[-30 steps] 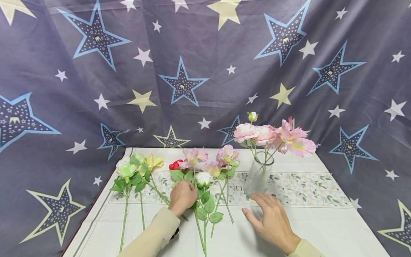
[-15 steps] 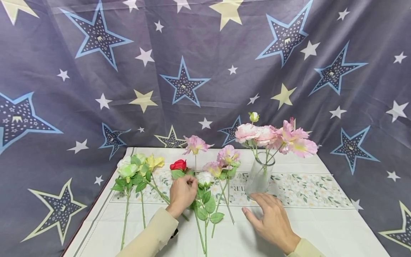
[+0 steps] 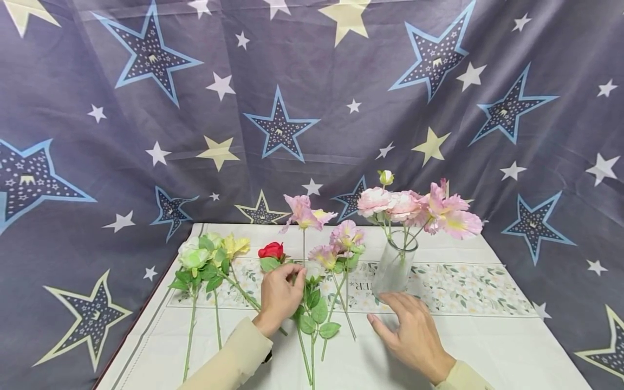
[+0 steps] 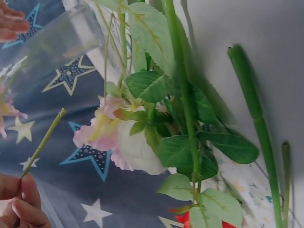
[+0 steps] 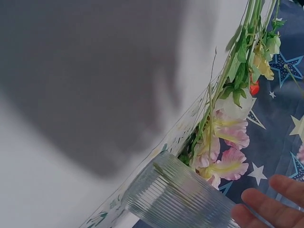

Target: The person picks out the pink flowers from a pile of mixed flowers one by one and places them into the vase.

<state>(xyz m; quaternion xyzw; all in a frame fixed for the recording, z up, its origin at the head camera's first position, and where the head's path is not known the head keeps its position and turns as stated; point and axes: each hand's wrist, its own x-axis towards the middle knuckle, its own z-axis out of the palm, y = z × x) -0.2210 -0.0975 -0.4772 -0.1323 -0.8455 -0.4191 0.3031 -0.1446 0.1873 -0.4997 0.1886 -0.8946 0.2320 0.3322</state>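
Thin-stemmed ruffled pink-and-yellow flower (image 3: pixel 303 213): upright above white cloth-covered surface (image 3: pixel 512 346), stem pinched by left hand (image 3: pixel 281 295). Right hand (image 3: pixel 413 336): empty, fingers loosely extended, thumb spread, beside clear ribbed glass vase (image 3: pixel 391 268) of pink blooms (image 3: pixel 374 201).

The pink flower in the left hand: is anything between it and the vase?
Yes: the held flower has other pink flowers on the table between it and the vase, but could probably pass over them.
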